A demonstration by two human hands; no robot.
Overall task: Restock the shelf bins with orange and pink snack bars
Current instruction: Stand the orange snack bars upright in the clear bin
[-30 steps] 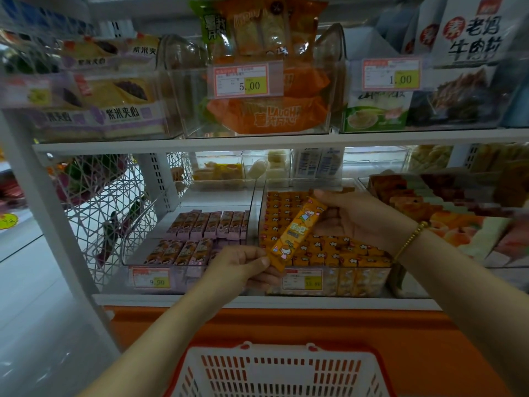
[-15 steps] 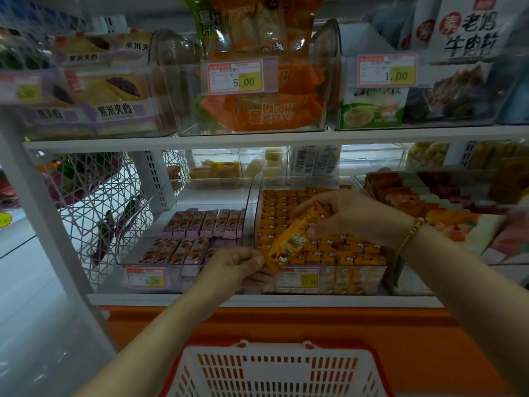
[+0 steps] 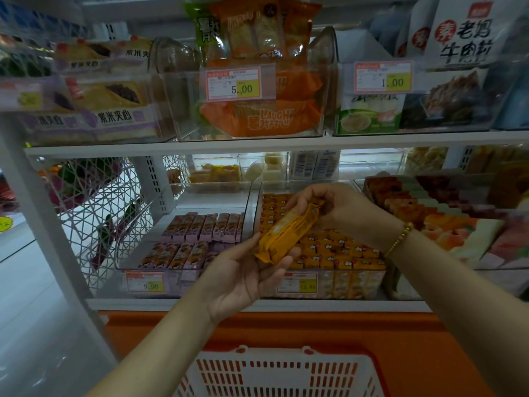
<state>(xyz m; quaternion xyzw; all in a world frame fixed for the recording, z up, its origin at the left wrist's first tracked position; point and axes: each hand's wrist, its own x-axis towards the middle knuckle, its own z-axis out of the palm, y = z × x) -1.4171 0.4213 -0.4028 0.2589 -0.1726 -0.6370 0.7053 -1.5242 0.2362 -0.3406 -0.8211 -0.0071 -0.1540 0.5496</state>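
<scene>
1. Head view: two hands are sharing one orange snack bar [image 3: 289, 233]. The left hand [image 3: 246, 272] is cradling its lower end in curled fingers, and the right hand [image 3: 339, 209] is pinching its upper end.
2. The bar is hanging tilted just above the orange-bar bin [image 3: 347, 286].
3. One pink-bar bin [image 3: 174, 283], showing two rows, is sitting left of the left hand.
4. One red basket [image 3: 282, 371] is sitting below both forearms.

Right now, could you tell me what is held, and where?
An orange bar: left hand grips its near end, right hand pinches its far end.
</scene>
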